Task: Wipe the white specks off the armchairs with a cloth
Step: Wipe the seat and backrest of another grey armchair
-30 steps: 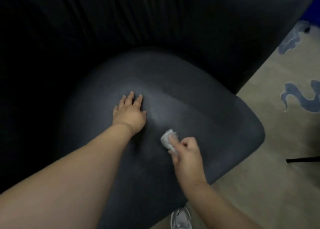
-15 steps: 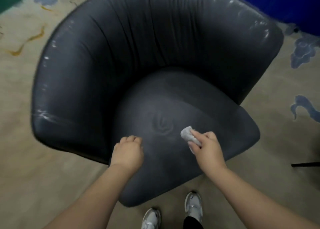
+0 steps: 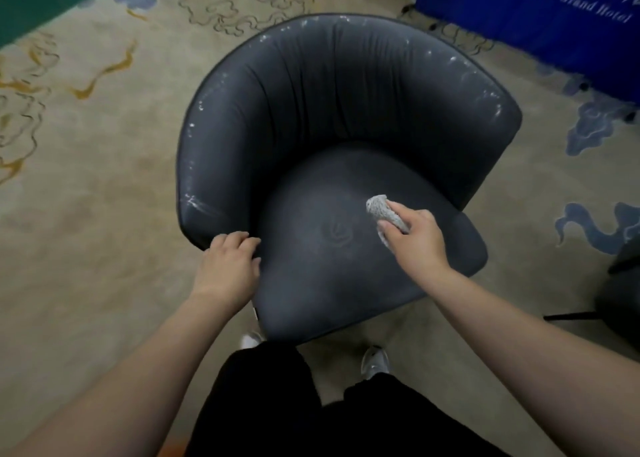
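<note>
**Cloth on the seat of the dark armchair**

While the dark armchair (image 3: 346, 117) fills the centre of the frame, the right hand (image 3: 414, 236) is closed around a grey cloth (image 3: 382, 209) on the seat. The left hand (image 3: 227, 266), fingers curled, rests on the seat's left edge. White specks (image 3: 194, 202) line the upper rim.

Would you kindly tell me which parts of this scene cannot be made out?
- Head view: the dark grey leather armchair hides its own base.
- The right hand covers much of the grey-white crumpled cloth.
- Blue banner: lettering blurred, cut off by the top edge.
- Dark object cropped at the right edge.
</note>
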Demonstrator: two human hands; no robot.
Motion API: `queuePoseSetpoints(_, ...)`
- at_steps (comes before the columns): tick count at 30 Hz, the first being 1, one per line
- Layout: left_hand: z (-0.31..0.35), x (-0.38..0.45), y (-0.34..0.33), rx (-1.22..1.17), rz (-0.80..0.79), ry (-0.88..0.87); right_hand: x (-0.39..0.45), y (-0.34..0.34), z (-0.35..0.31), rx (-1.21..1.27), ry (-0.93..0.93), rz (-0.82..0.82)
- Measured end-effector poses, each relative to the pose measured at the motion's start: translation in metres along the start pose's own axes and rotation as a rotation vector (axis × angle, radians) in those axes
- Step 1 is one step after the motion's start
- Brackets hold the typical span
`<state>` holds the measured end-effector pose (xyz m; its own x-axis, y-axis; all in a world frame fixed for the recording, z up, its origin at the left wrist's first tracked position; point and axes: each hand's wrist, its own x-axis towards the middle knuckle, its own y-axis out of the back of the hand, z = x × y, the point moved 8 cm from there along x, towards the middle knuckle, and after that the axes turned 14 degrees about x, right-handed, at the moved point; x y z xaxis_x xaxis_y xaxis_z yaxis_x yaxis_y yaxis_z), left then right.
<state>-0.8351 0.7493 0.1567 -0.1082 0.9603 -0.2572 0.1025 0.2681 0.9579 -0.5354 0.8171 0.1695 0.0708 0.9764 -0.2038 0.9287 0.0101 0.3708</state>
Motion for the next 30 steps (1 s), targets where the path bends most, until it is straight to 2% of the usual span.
queuePoseSetpoints(6, -0.046, 0.021, 0.029, -0.082, 0.111, -0.037, -0.008, -0.036, -0.011, 0.006, -0.065, 0.053)
queuePoseSetpoints(9, -0.081, 0.043, 0.043, -0.106, 0.149, -0.100, -0.012, -0.064, -0.022, 0.053, -0.104, 0.130)
queuePoseSetpoints(17, -0.147, 0.077, 0.044, 0.011, 0.070, -0.339, -0.047, -0.145, -0.047, 0.215, -0.221, 0.308)
queuePoseSetpoints(24, -0.176, 0.108, 0.033, -0.087, 0.002, -0.282, -0.066, -0.182, -0.057, 0.249, -0.238, 0.324)
queuePoseSetpoints(30, -0.192, 0.130, 0.031, -0.137, 0.018, -0.236, -0.052, -0.189, -0.067, 0.220, -0.229, 0.319)
